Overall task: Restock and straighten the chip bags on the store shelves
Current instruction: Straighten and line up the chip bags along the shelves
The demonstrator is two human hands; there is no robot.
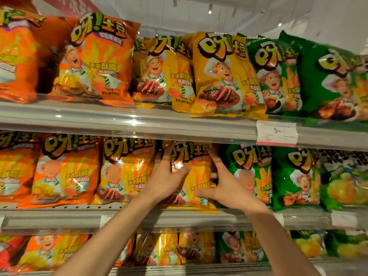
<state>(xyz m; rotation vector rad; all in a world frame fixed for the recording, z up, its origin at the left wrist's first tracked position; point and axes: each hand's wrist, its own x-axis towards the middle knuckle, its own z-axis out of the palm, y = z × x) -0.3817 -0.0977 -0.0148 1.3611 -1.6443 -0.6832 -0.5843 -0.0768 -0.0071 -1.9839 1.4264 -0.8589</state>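
Note:
A yellow chip bag [196, 172] stands upright on the middle shelf [119, 218], between another yellow bag [125, 172] and a green bag [253, 174]. My left hand [167, 176] lies on its left side, fingers reaching up along the edge and thumb across the front. My right hand [225, 184] holds its right side, fingers behind the edge and thumb on the front lower part. Both hands grip this one bag.
The top shelf [139, 120] carries orange, yellow and green bags, some leaning. A price tag [276, 132] hangs on its rail at the right. Orange bags [65, 172] fill the middle shelf's left. A lower shelf holds more bags [195, 248].

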